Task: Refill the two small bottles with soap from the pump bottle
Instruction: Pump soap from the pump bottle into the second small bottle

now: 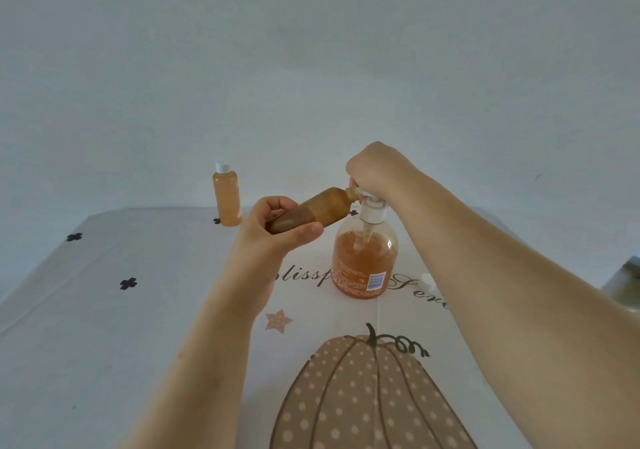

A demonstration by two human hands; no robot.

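A clear pump bottle (pixel 364 261) of orange soap stands mid-table. My right hand (pixel 375 171) covers its white pump head, fingers curled over the top. My left hand (pixel 277 230) grips an uncapped small bottle (pixel 318 208), tilted nearly on its side, its open neck against the pump spout. Dark soap fills the lower part of this bottle. A second small bottle (pixel 227 196), full of orange soap and wearing a white cap, stands upright at the table's far edge on the left.
A loose white cap (pixel 427 280) lies on the table to the right of the pump bottle. The tablecloth (pixel 104 327) carries a pumpkin print and small black flowers. A grey object (pixel 627 282) sits off the right edge.
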